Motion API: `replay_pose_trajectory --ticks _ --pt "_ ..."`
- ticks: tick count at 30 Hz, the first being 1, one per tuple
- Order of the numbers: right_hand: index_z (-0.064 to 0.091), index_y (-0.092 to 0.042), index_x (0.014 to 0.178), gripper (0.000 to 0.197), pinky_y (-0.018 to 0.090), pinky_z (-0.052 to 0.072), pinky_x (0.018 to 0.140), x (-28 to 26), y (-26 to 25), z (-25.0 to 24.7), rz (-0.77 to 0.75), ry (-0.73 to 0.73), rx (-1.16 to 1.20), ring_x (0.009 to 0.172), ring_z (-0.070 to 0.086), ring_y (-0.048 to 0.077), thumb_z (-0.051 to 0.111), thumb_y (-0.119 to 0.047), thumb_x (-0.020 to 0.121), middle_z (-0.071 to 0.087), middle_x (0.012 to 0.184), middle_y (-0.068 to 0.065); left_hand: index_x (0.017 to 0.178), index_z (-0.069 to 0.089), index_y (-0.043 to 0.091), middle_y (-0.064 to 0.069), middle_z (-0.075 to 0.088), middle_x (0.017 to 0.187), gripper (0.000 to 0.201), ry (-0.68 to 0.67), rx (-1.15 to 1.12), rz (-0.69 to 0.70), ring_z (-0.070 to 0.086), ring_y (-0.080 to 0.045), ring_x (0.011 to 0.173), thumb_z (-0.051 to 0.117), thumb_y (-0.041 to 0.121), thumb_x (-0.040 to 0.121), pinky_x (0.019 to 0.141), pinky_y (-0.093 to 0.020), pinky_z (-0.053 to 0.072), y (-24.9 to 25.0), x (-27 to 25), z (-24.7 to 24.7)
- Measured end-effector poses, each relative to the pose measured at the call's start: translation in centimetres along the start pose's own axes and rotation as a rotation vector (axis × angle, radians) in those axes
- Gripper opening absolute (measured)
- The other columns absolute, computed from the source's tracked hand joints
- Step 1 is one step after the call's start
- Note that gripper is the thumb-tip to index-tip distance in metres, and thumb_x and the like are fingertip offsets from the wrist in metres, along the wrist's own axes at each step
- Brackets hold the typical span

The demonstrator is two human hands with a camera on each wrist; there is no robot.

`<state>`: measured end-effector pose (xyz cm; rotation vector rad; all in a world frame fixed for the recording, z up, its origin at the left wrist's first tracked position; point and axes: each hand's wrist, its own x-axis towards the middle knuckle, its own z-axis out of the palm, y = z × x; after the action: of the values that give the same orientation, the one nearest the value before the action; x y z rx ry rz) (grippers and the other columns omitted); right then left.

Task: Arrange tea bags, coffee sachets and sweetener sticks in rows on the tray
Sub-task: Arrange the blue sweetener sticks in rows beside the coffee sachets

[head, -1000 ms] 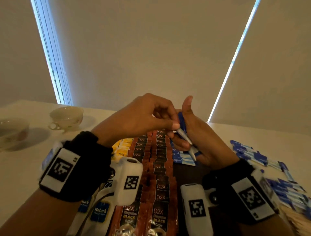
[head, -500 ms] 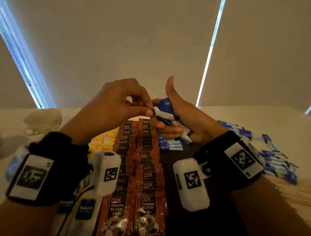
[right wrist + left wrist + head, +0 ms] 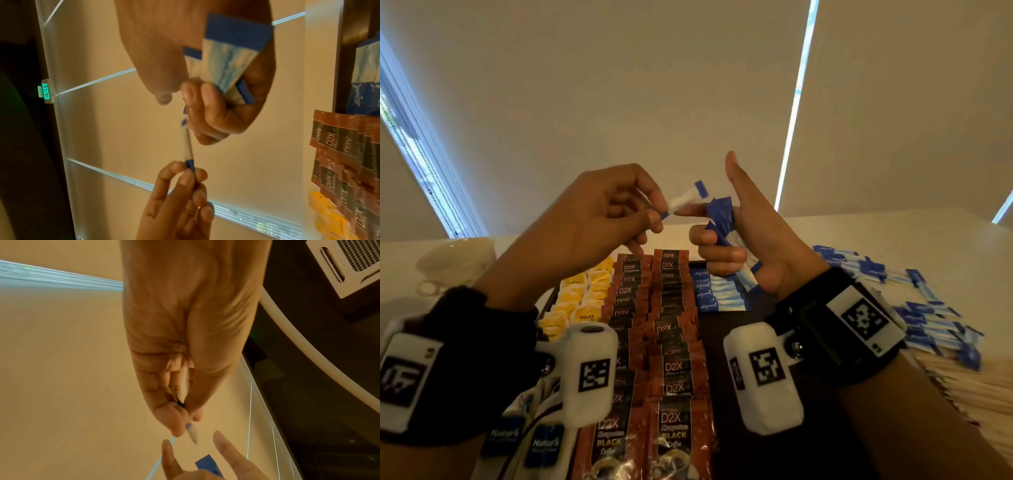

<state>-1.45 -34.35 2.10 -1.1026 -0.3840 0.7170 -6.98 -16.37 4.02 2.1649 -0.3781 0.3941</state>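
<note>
Coffee sachets look like glossy foil; sweetener sticks matt paper; the teacup glazed ceramic; the tray dark and smooth.

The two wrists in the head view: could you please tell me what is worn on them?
Each wrist carries a wide black band with a flat white plate printed with a black square code. A rounded white camera pod with its own code hangs beside each band. The hands are bare, with no gloves or sleeves.

walls: we see beige roller blinds, bright daylight slits between
table: pale cream top
sign: green lit EXIT sign
</note>
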Motion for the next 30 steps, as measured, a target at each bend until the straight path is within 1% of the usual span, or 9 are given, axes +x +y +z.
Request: replay_pose_trajectory --ticks 2,3,7,10,15,20,24,27,30 --pt "0.051 -0.007 0.122 0.084 0.015 0.019 0.035 -0.2 0.0 0.0 -0.012 0.064 -0.029 0.030 0.025 0.006 0.028 -0.077 0.081 0.043 0.058 0.004 0.085 0.068 0.018 -0.004 0.068 0.079 0.018 0.053 0.072 -0.008 0.065 -0.011 0.064 0.058 0.003 0.088 0.059 -0.019 0.055 -0.6 0.2 -0.2" --pt "0.050 -0.008 0.123 0.085 0.016 0.018 0.036 -0.3 0.0 0.1 -0.012 0.081 -0.040 0.031 0.025 0.006 0.030 -0.078 0.081 0.045 0.060 0.005 0.083 0.069 0.021 -0.003 0.068 0.080 0.021 0.069 0.103 -0.011 0.065 -0.011 0.065 0.058 0.004 0.088 0.061 -0.018 0.056 -0.8 0.2 -0.2" --pt "0.053 -0.008 0.086 0.075 0.016 0.019 0.035 0.1 0.6 0.8 -0.026 0.064 -0.154 0.033 0.029 0.008 0.029 -0.079 0.080 0.049 0.066 0.008 0.081 0.071 0.025 0.005 0.067 0.075 0.016 0.008 0.163 0.005 0.065 -0.006 0.068 0.060 0.015 0.087 0.062 -0.016 0.053 -0.4 0.1 0.7" --pt "0.046 -0.022 0.078 0.059 0.016 0.020 0.036 0.3 1.3 1.8 -0.078 0.074 -0.279 0.035 0.026 0.009 0.029 -0.079 0.081 0.041 0.056 0.003 0.076 0.071 0.027 0.007 0.068 0.071 0.009 -0.022 0.183 0.005 0.064 -0.009 0.070 0.068 0.035 0.078 0.068 -0.023 0.050 0.0 -0.1 1.7" --pt "0.051 -0.011 0.074 0.069 0.020 0.014 0.040 0.3 1.8 2.6 -0.012 0.023 -0.310 0.037 0.020 0.007 0.030 -0.076 0.081 0.026 0.054 0.001 0.083 0.067 0.028 0.019 0.060 0.078 0.013 -0.020 0.285 0.064 0.058 0.000 0.075 0.075 0.022 0.076 0.072 -0.013 0.044 -0.3 0.0 2.1" --pt "0.055 -0.020 0.051 0.068 0.015 0.016 0.036 0.2 1.5 2.6 0.064 -0.081 -0.276 0.031 0.023 0.005 0.026 -0.072 0.085 0.034 0.044 -0.005 0.076 0.069 0.023 0.011 0.067 0.075 0.008 -0.053 0.207 0.069 0.061 -0.005 0.078 0.075 0.020 0.074 0.081 -0.031 0.051 -0.3 -0.1 1.6" --pt "0.049 -0.013 0.072 0.057 0.012 0.023 0.032 -0.1 0.7 1.9 0.055 -0.063 -0.365 0.031 0.025 0.003 0.035 -0.067 0.084 0.046 0.053 -0.003 0.075 0.068 0.025 0.009 0.067 0.074 0.007 -0.038 0.189 0.059 0.062 -0.006 0.077 0.073 0.021 0.078 0.081 -0.030 0.053 -0.5 -0.1 0.6" --pt "0.059 -0.013 0.089 0.025 0.012 0.024 0.032 -0.7 -0.2 0.8 -0.041 0.023 -0.481 0.035 0.025 0.001 0.052 -0.037 0.090 0.049 0.064 -0.002 0.075 0.066 0.023 0.005 0.065 0.075 0.006 0.081 0.151 0.000 0.062 -0.005 0.069 0.071 0.023 0.079 0.066 -0.015 0.051 -0.8 0.2 -0.2" --pt "0.064 -0.008 0.093 0.014 0.013 0.023 0.033 -1.2 -0.9 0.0 -0.126 0.149 -0.538 0.037 0.027 0.003 0.057 -0.020 0.091 0.053 0.063 -0.002 0.076 0.065 0.021 0.003 0.065 0.080 0.006 0.114 0.043 -0.052 0.063 -0.003 0.065 0.070 0.022 0.078 0.059 -0.006 0.049 -0.7 0.1 -0.6"
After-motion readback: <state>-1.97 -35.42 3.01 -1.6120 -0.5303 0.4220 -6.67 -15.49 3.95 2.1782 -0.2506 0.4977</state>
